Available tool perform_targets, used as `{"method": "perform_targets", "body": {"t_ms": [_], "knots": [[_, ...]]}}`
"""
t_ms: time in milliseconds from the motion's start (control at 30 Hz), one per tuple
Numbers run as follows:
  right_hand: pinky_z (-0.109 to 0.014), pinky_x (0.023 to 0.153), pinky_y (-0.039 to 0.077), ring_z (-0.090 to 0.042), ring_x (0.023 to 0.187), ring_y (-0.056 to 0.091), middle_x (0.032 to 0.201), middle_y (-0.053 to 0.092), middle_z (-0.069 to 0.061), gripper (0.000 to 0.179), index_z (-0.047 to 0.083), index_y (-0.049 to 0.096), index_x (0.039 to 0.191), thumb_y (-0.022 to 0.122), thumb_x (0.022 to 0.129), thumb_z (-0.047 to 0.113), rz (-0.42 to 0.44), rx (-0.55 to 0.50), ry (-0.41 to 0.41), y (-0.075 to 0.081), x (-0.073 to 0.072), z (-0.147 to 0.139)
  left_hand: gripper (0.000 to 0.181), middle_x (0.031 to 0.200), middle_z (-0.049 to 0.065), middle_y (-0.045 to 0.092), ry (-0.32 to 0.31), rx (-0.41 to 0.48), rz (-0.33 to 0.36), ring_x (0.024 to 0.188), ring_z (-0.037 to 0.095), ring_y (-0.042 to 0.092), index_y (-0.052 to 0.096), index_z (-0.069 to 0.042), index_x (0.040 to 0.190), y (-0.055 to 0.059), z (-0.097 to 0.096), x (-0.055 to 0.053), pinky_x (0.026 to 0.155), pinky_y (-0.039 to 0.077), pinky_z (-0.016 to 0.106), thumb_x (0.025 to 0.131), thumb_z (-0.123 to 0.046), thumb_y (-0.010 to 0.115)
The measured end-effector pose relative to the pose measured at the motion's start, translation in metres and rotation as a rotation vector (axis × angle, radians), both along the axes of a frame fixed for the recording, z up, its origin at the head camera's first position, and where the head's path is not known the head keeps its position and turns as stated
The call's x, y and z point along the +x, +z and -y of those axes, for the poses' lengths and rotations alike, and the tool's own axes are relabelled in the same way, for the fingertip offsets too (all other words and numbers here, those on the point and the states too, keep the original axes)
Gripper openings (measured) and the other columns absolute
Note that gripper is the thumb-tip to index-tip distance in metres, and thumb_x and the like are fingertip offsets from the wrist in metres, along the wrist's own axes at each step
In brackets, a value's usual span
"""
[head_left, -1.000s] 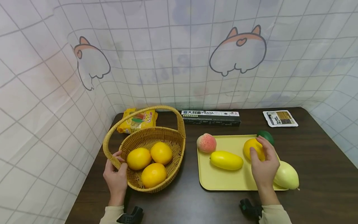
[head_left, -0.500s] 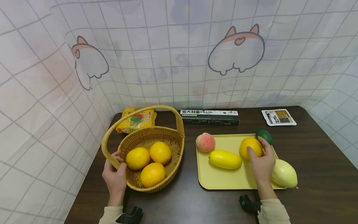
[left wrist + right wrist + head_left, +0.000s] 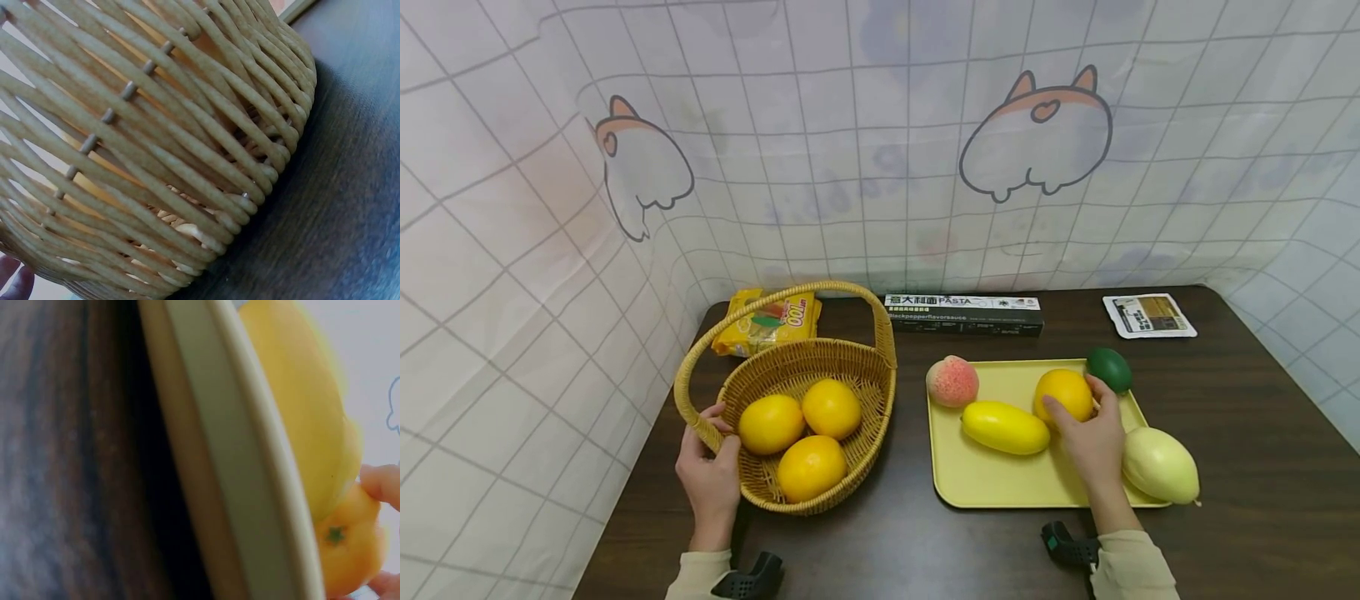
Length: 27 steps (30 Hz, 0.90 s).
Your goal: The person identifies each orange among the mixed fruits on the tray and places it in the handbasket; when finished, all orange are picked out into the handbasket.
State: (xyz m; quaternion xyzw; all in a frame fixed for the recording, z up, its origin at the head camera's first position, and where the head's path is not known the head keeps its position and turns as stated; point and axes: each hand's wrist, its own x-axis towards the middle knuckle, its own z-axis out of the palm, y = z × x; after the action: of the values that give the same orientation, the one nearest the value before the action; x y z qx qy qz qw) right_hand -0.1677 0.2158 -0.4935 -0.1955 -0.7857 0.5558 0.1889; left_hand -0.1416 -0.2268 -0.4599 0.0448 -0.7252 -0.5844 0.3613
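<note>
My left hand grips the wicker basket at the base of its handle, thumb inside the rim. Three yellow-orange fruits lie in it. In the left wrist view the woven wall fills most of the frame, with fingertips at its lower left corner. Over the yellow tray, my right hand holds an orange between thumb and fingers. The orange's green star-shaped stem end shows in the right wrist view. A yellow oblong fruit lies to its left.
On the tray are also a peach at the back left, a dark green fruit at the back right and a pale melon-like fruit overhanging the right edge. Behind stand a yellow packet, a pasta box and a white sachet.
My right hand has closed round the orange and shifted it slightly left, away from the dark green fruit. The left hand and basket stay where they were.
</note>
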Motion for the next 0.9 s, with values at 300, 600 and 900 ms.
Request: {"method": "perform_targets", "body": {"t_ms": [300,600,900], "knots": [[-0.052,0.104,0.033,-0.039,0.125,0.044,0.146,0.039,-0.027,0.092,0.004,0.02,0.153,0.074,0.085,0.037,0.148,0.036,0.092,0.0016,0.0016,-0.0005,0.012,0.114,0.029,0.062,0.011,-0.003,0.005,0.11,0.034,0.054,0.056,0.017,0.089,-0.0003,0.0007,0.0004,0.085,0.04,0.017,0.078,0.016,0.052],[-0.034,0.088,0.039,-0.023,0.108,0.049,0.137,0.044,-0.012,0.081,0.009,0.031,0.148,0.076,0.082,0.022,-0.017,-0.004,-0.017,-0.0052,-0.0011,-0.0023,0.012,0.114,0.03,0.061,0.009,-0.005,0.003,0.107,0.037,0.053,0.056,0.017,0.089,0.001,-0.0007,0.0006,0.082,0.039,0.018,0.078,0.016,0.051],[-0.025,0.08,0.039,-0.013,0.097,0.047,0.118,0.046,0.002,0.072,0.011,0.042,0.14,0.08,0.079,0.018,-0.16,-0.021,-0.126,0.0004,0.0006,0.0031,0.012,0.114,0.03,0.061,0.004,-0.004,-0.001,0.107,0.037,0.053,0.056,0.017,0.089,0.0008,-0.0005,0.0001,0.083,0.04,0.017,0.078,0.016,0.051]]}}
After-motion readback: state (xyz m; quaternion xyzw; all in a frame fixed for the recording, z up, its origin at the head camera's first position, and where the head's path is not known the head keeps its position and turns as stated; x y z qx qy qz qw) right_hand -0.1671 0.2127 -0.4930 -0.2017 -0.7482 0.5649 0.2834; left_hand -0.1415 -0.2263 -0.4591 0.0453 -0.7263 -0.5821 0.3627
